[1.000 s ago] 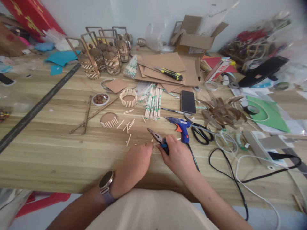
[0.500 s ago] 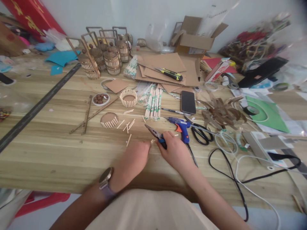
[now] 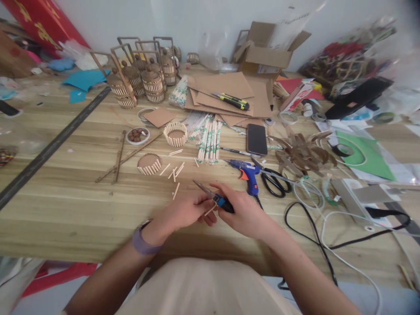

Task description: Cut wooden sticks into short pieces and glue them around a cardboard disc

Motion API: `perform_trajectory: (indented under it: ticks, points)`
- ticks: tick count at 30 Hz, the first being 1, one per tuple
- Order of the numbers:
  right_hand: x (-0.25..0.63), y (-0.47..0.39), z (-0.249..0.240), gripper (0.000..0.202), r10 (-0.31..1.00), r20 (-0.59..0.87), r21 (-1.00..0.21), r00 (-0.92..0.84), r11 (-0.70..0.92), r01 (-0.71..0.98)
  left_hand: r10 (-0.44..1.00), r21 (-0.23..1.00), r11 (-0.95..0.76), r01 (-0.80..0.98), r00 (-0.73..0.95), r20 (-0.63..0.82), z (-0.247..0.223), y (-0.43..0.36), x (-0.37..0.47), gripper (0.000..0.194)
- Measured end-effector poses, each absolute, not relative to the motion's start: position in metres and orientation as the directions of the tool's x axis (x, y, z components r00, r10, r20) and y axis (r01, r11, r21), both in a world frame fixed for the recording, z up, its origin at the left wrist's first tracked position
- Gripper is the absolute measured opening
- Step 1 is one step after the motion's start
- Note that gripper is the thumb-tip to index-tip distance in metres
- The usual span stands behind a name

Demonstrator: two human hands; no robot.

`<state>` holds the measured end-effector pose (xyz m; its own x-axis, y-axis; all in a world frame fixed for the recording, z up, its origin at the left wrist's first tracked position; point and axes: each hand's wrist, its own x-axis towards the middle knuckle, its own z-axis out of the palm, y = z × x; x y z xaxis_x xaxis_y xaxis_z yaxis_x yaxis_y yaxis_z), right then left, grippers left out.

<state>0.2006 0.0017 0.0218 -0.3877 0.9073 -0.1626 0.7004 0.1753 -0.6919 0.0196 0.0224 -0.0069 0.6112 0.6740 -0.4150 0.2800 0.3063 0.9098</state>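
My right hand [image 3: 245, 211] is wrapped round the dark blue handles of long-nose pliers [image 3: 204, 188], whose jaws point up and left above the table. Just left of it, my left hand [image 3: 185, 211] pinches a short thin wooden stick [image 3: 211, 210] below the pliers. Several loose cut sticks [image 3: 177, 170] lie beyond my left hand. Near them stands a round cardboard base [image 3: 149, 163] with sticks along its front edge. Behind it is another base [image 3: 175, 134] ringed all round with upright sticks.
A blue glue gun [image 3: 248, 174] and black scissors [image 3: 275, 181] lie right of my hands, with cables [image 3: 306, 214] beyond. Wrapped sticks [image 3: 209, 140], a phone [image 3: 257, 140] and cardboard sheets [image 3: 223, 87] lie ahead. Finished handled lanterns [image 3: 153, 85] stand at the back left.
My left hand has turned palm up, and the stick in its fingers now shows. The pliers have dropped slightly and shifted left with my right hand.
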Motion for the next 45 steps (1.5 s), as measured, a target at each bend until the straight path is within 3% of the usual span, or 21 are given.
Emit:
perform_trajectory:
  ticks: [8, 13, 18, 24, 28, 31, 35, 40, 45]
  points:
    - [0.201, 0.000, 0.017, 0.057, 0.908, -0.071, -0.712, -0.413, 0.244, 0.658, 0.594, 0.858, 0.492, 0.149, 0.663, -0.455, -0.013, 0.021, 0.022, 0.054]
    - [0.196, -0.006, 0.009, 0.058, 0.930, 0.171, -0.670, -0.326, 0.353, 0.654, 0.731, 0.854, 0.520, 0.017, 0.508, -0.455, -0.011, 0.021, 0.024, 0.035]
    - [0.189, -0.009, -0.004, 0.074, 0.926, 0.255, -0.608, -0.279, 0.378, 0.698, 0.791, 0.861, 0.506, -0.050, 0.424, -0.440, -0.015, 0.019, 0.031, 0.019]
    - [0.188, -0.009, -0.011, 0.069, 0.907, 0.334, -0.569, -0.259, 0.412, 0.712, 0.833, 0.891, 0.445, -0.088, 0.408, -0.375, -0.016, 0.014, 0.037, 0.019]
    - [0.198, -0.013, 0.001, 0.052, 0.954, 0.203, -0.681, -0.221, 0.300, 0.668, 0.838, 0.923, 0.383, -0.042, 0.436, -0.328, -0.004, 0.014, 0.032, 0.029]
    - [0.218, -0.017, 0.017, 0.027, 0.972, -0.108, -0.772, -0.208, 0.050, 0.633, 0.799, 0.903, 0.430, 0.004, 0.464, -0.383, 0.002, 0.013, 0.024, 0.040]
    - [0.246, -0.022, 0.031, 0.033, 0.840, -0.449, -0.790, -0.305, -0.214, 0.575, 0.797, 0.887, 0.460, 0.040, 0.422, -0.433, 0.005, 0.011, 0.018, 0.037]
    - [0.249, -0.025, 0.029, 0.030, 0.711, -0.606, -0.762, -0.358, -0.388, 0.519, 0.771, 0.890, 0.451, 0.068, 0.473, -0.427, 0.006, 0.008, 0.020, 0.031]
    - [0.232, -0.019, 0.031, 0.026, 0.675, -0.632, -0.772, -0.381, -0.503, 0.389, 0.718, 0.887, 0.454, 0.083, 0.556, -0.419, 0.004, 0.004, 0.024, 0.043]
